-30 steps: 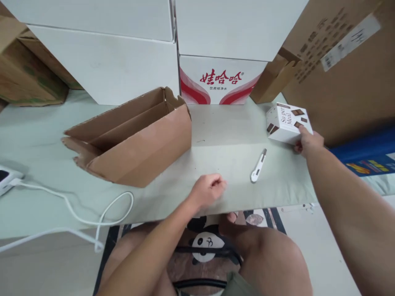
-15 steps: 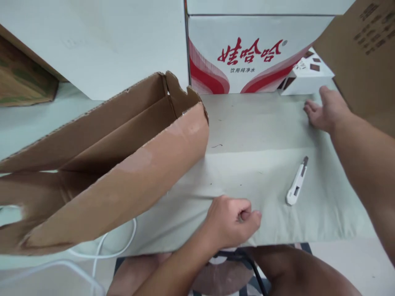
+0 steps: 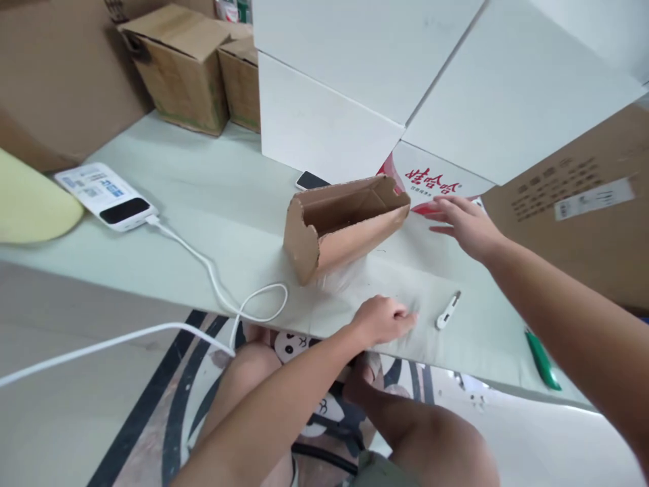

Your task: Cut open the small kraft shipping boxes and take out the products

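Observation:
My left hand (image 3: 382, 320) rests on the cloth-covered table near its front edge, curled closed with nothing visible in it. My right hand (image 3: 466, 226) is raised with fingers stretched out, pointing left towards the end of an open-topped cardboard box (image 3: 362, 237). A gap shows between those fingertips and the box. The box is long and narrow, with torn edges, and lies aslant. Between my forearms is a white utility knife (image 3: 448, 311). A green-handled object (image 3: 542, 362) lies beneath my right forearm, partly hidden. Behind my right hand, a small white box (image 3: 479, 201) is mostly covered.
White cartons (image 3: 329, 118) are stacked at the back, with a brown carton (image 3: 568, 223) at right. Smaller brown boxes (image 3: 177, 74) stand at back left. A white cable (image 3: 203, 260) runs from a white device (image 3: 104, 193) over the table edge. A dark phone-like object (image 3: 310, 180) lies behind the cardboard box.
The view has swung left and widened, showing the white device and the green-handled object. My right hand has moved from beside the small white box towards the cardboard box. My left hand stays curled.

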### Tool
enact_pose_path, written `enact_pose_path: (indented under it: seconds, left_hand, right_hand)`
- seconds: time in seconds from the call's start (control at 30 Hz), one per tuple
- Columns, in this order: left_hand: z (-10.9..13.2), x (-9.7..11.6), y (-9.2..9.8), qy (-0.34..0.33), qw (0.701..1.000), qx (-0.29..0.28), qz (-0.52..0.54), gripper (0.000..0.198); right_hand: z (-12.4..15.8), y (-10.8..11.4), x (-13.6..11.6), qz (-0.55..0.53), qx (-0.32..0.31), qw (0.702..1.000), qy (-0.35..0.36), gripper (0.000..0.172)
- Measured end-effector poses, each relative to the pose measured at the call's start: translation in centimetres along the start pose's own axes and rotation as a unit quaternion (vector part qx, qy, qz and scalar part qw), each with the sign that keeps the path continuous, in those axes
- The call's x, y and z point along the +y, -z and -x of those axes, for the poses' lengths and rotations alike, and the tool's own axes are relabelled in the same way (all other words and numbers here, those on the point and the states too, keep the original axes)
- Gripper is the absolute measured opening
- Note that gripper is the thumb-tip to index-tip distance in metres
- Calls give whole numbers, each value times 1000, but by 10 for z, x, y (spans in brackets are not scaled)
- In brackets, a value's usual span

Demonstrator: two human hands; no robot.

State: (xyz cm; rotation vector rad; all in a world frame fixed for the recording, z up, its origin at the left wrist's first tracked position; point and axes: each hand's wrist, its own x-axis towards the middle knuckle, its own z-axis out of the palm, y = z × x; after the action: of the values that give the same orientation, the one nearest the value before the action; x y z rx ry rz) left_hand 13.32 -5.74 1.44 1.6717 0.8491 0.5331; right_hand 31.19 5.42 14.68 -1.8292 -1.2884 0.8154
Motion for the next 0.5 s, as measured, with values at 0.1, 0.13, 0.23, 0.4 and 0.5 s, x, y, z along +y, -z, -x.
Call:
enact_pose_path:
  seconds: [0.1, 0.13, 0.23, 0.4, 0.5]
  left_hand:
    - [4, 0, 6, -5, 1000, 0, -17, 51]
    - [5, -1, 8, -8, 1000, 1, -19, 51]
    - [8, -1, 14, -19, 1000, 2, -16, 52]
    - [17, -1, 27, -26, 1000, 1, -6, 50]
    - [23, -1, 36, -22, 1000, 1, -2, 48]
  right_hand:
    - [-3, -45, -54, 88, -16, 996, 24, 18]
    - [-6, -58, -67, 129, -25, 991, 21, 18]
    - [-16, -79, -88, 260, -44, 964, -34, 20]
    - [-19, -57, -72, 338, -36, 934, -113, 17]
    - [3, -17, -43, 320, 6, 941, -110, 10]
